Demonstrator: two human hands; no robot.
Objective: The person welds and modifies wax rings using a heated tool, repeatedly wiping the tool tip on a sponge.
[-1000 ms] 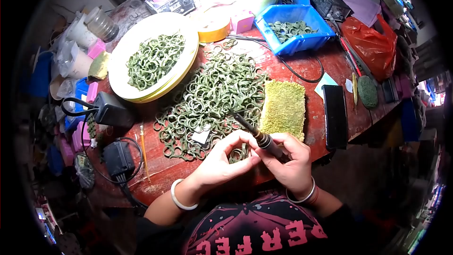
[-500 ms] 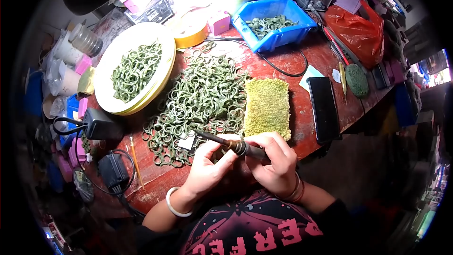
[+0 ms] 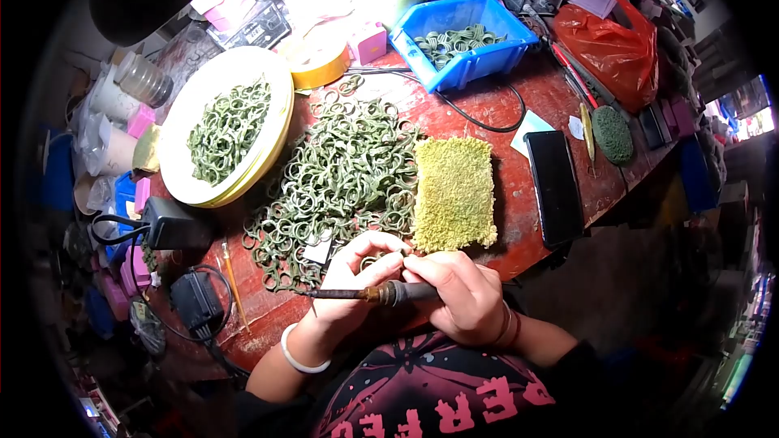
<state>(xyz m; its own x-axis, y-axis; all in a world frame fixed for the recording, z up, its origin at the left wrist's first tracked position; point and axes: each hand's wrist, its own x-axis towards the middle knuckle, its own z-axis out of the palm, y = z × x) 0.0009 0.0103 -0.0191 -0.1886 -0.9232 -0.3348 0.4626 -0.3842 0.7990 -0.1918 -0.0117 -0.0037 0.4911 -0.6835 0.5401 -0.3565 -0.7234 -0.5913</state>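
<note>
Lettering [image 3: 454, 415] in pink crosses your black shirt [image 3: 406, 385], cut off by the frame below. Above it, your right hand [image 3: 466, 300] has its grip clenched on a slim tool [image 3: 398, 293], whose dark shaft passes in front of your left hand [image 3: 350, 280]. Your left grip pinches a thin green ring [image 3: 372, 261], partly hidden by fingers, above the near part of the worn red surface [image 3: 517, 203]. Beyond lies a tangled heap of rings [image 3: 349, 162], just beside a nubbly yellow-green block [image 3: 454, 195]; bare red separates the block from a glossy black phone [image 3: 554, 188] by the right-hand edge. Farther back, a round pale dish [image 3: 174, 158] and a smooth blue bin [image 3: 487, 59] hold more rings, with a crinkled red plastic bag [image 3: 604, 53] at right. Glare whitens the far side; a dark blurred shape [image 3: 146, 0] blocks the upper left.
</note>
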